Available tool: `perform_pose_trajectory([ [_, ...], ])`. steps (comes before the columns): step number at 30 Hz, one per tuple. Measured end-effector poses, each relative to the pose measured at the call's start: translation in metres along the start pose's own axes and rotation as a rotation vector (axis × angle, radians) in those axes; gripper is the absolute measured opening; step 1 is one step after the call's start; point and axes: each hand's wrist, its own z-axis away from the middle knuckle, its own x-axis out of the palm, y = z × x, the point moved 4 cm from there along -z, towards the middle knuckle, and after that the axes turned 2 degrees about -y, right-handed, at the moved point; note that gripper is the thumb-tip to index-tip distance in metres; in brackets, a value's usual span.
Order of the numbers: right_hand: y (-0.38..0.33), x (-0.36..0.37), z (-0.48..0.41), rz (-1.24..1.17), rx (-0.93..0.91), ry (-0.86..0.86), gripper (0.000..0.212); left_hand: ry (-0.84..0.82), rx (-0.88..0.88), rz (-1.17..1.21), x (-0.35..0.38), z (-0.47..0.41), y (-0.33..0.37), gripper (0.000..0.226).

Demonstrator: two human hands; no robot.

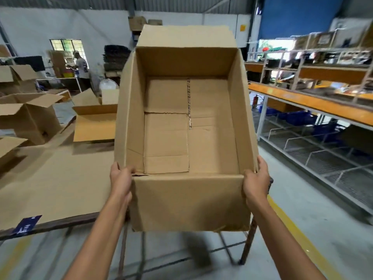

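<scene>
A large open cardboard box [187,126] fills the middle of the view, its mouth turned up toward me and nothing inside it. Its bottom flaps are closed, with a strip of tape along the seam. The near flap hangs down in front. My left hand [121,179] grips the box's near left corner, thumb on the rim. My right hand [256,181] grips the near right corner the same way. The box sits over the right end of a cardboard-covered table [60,178].
Several open cardboard boxes [28,116] stand on the table at the left. A dark blue card [27,224] lies at the table's near edge. Orange-edged shelving [314,102] with blue bins runs along the right. A person [80,67] stands far back left. Metal table legs [247,243] are below the box.
</scene>
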Motion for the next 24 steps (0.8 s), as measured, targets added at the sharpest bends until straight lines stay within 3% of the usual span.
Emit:
perform_pose_trajectory([
  [16, 0.062, -0.267, -0.081, 0.052, 0.119, 0.549, 0.059, -0.417, -0.126, -0.11, 0.311, 0.097, -0.094, 0.072],
  [24, 0.079, -0.423, -0.16, 0.143, 0.151, 0.67, 0.056, -0.678, -0.284, -0.294, 0.489, 0.176, -0.175, 0.02],
])
